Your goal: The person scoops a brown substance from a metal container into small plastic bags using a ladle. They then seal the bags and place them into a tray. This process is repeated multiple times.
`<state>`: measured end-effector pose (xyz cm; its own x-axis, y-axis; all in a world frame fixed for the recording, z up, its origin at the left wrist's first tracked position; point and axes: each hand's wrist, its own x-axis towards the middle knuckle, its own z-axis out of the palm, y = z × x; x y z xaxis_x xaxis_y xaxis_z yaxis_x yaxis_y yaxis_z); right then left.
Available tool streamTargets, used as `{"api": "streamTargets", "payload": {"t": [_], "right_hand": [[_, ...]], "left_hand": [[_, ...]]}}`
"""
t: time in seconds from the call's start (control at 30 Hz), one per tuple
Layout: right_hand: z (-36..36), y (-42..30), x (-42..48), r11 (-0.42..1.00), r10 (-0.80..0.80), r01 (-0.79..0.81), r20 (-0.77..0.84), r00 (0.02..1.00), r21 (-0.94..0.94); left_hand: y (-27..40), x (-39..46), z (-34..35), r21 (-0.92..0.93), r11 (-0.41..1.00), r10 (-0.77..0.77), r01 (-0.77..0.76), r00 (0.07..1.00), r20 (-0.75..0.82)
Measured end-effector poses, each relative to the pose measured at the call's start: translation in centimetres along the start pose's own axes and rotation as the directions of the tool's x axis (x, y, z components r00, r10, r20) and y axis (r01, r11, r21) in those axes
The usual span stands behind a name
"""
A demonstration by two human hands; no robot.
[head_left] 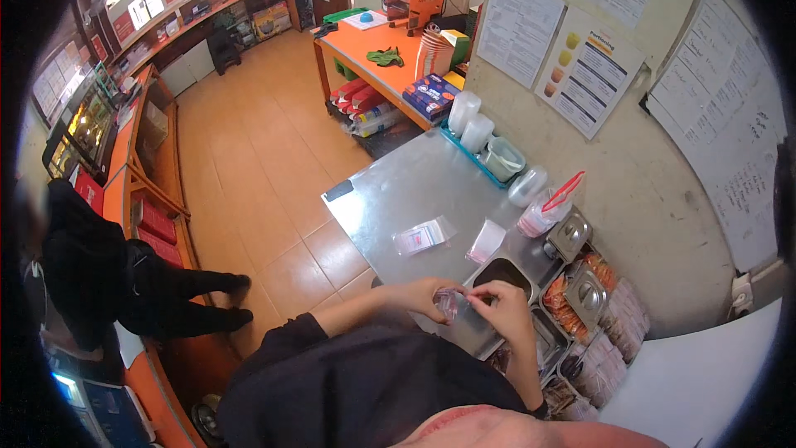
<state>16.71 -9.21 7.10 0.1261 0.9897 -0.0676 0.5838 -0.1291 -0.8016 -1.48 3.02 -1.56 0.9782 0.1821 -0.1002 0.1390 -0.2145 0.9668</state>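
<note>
My left hand (424, 300) is curled around a small clear plastic bag (446, 303) with reddish print, held just above the steel table (398, 186). At the bag's right edge, the thumb and fingertips of my right hand (507, 311) are pinched together on the plastic. What the bag contains is too small to tell. Beyond my hands a rectangular steel pan (511, 274) has a dark inside. A stack of small plastic bags (487, 241) lies behind that pan, and a flat clear packet with a printed label (424, 236) lies farther left.
Steel pans with orange-coloured food packets (563, 305) and a steel lid (587, 297) stand at right, near bundled packets (594, 364). A teal tray (476, 158) of plastic containers lines the wall. Farther back is an orange table (367, 43). A person in black (87, 255) is at left.
</note>
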Motion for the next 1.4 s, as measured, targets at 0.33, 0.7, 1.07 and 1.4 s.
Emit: {"api": "streamTargets", "payload": {"t": [0.33, 0.7, 1.07, 1.4], "right_hand": [[3.2, 0.4, -1.2, 0.879, -0.033, 0.241, 0.451, 0.892, -0.412], [4.6, 0.2, -1.4, 0.881, 0.134, 0.115, 0.474, 0.87, -0.459], [-0.7, 13.8, -8.8, 0.819, 0.321, -0.533, -0.602, 0.731, -0.211], [5.6, 17.8, -6.9, 0.473, 0.7, -0.017, -0.364, 0.615, 0.881]], "left_hand": [[2.5, 0.1, 1.0, 0.473, 0.881, 0.04, 0.01, 0.995, -0.095], [4.2, -0.2, 2.2, 0.654, 0.756, 0.12, -0.007, 0.984, -0.129], [-2.3, -0.3, 1.7, 0.071, 0.992, -0.067, 0.107, 0.902, -0.425], [-6.0, 1.0, 2.1, -0.044, 0.991, -0.132, 0.128, 0.849, -0.511]]}}
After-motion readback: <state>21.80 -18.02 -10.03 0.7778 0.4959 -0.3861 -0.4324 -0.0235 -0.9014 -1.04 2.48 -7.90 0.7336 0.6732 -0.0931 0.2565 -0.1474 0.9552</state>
